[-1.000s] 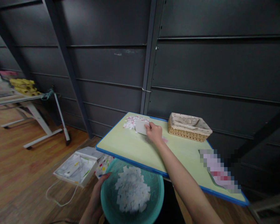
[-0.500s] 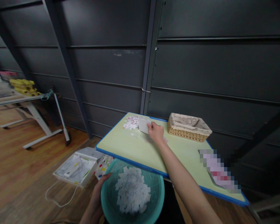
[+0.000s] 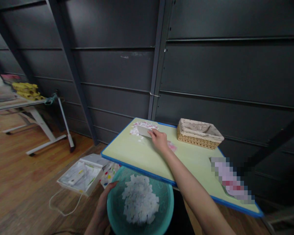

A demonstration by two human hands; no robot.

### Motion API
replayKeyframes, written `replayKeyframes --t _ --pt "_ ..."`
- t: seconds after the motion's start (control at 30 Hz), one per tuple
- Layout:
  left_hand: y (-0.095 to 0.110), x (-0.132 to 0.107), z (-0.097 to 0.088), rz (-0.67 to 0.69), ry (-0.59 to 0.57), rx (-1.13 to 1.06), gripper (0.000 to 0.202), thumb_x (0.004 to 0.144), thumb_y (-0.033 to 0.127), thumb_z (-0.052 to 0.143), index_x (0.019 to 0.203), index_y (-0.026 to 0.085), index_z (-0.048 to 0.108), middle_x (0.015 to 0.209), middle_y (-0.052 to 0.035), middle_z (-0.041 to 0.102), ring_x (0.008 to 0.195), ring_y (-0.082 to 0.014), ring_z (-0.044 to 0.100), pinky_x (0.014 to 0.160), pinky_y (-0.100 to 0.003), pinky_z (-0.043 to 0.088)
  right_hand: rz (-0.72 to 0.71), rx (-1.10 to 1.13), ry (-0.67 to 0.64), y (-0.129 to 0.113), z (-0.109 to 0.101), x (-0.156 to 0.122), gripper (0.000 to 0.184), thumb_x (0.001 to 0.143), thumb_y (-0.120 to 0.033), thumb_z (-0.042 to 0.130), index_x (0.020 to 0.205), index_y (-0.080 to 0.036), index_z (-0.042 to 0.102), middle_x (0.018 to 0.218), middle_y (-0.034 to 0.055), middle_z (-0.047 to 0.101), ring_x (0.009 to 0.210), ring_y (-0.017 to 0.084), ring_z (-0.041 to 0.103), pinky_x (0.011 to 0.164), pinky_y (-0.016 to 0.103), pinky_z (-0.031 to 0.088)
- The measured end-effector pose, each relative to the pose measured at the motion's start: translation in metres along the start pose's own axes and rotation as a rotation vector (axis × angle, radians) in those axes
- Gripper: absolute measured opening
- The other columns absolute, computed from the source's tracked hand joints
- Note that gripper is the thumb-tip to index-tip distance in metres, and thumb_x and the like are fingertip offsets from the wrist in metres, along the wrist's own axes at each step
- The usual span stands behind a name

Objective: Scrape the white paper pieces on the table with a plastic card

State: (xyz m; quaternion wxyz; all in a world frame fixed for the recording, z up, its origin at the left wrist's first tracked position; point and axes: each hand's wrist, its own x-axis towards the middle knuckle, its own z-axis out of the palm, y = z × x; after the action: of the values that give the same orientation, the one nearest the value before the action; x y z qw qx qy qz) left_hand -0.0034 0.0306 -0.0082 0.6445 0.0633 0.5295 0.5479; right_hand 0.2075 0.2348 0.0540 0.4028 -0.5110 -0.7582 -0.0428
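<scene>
My right hand is closed on a flat pale card, tilted at the near side of a pile of small white and pinkish paper scraps on the yellow-green board. Below the board's front edge, my left hand grips the left rim of a teal plastic mesh basket; the fingers are partly hidden by shadow and the rim. Inside the basket lies a heap of whitish paper pieces. A faint pink patch shows on the board beside my right wrist.
A woven basket with a cloth lining stands at the board's back right. At the right edge lies a blurred-out sheet. An open white box with a cord rests on the floor at left, near a wheeled table. Dark metal panels rise behind.
My right hand has moved left with the card, which now lies flatter over the near part of the scraps. My left hand keeps its place on the basket rim.
</scene>
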Motion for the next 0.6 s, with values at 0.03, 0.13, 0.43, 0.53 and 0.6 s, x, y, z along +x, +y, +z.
replayKeyframes --t 0.03,0.13,0.43,0.53,0.6 --pt "0.000 0.001 -0.001 0.002 -0.007 -0.002 0.042 0.073 0.018 0.063 0.114 0.007 0.059 0.056 -0.0049 0.073 0.066 -0.0304 0.073 0.068 -0.042 0.058 -0.021 0.003 -0.019 0.000 0.003 0.000 0.030 0.093 -0.038 0.044 0.095 -0.021 0.069 0.089 0.0061 0.073 0.074 0.019 0.065 0.065 0.025 0.037" --pt "0.000 0.003 -0.001 0.000 -0.017 -0.008 0.046 0.073 0.018 0.064 0.117 0.008 0.057 0.056 -0.0039 0.073 0.061 -0.0292 0.072 0.065 -0.041 0.058 -0.056 -0.009 -0.068 -0.003 0.009 -0.001 0.029 0.094 -0.037 0.044 0.100 -0.022 0.069 0.091 0.0061 0.073 0.076 0.019 0.065 0.067 0.025 0.038" --pt "-0.002 0.000 0.000 0.013 -0.037 -0.044 0.015 0.073 0.016 0.064 0.087 0.014 0.063 0.057 -0.0055 0.073 0.053 -0.0256 0.069 0.057 -0.037 0.056 -0.022 -0.134 -0.084 -0.012 -0.009 -0.001 0.029 0.093 -0.036 0.043 0.092 -0.020 0.067 0.081 0.0075 0.072 0.072 0.020 0.064 0.063 0.025 0.034" --pt "-0.002 0.001 0.000 0.022 -0.048 -0.045 0.009 0.074 0.015 0.062 0.084 0.014 0.063 0.057 -0.0058 0.073 0.055 -0.0259 0.070 0.055 -0.036 0.055 0.051 -0.159 -0.010 -0.009 -0.018 0.001 0.030 0.093 -0.035 0.042 0.097 -0.018 0.066 0.083 0.0084 0.072 0.072 0.020 0.064 0.062 0.025 0.032" --pt "-0.001 0.000 0.001 -0.001 -0.046 -0.083 0.008 0.073 0.013 0.062 0.082 0.014 0.063 0.056 -0.0056 0.073 0.053 -0.0256 0.069 0.053 -0.035 0.055 0.103 -0.178 0.017 -0.006 -0.021 0.003 0.031 0.094 -0.034 0.042 0.100 -0.017 0.066 0.084 0.0087 0.072 0.073 0.019 0.064 0.062 0.025 0.032"
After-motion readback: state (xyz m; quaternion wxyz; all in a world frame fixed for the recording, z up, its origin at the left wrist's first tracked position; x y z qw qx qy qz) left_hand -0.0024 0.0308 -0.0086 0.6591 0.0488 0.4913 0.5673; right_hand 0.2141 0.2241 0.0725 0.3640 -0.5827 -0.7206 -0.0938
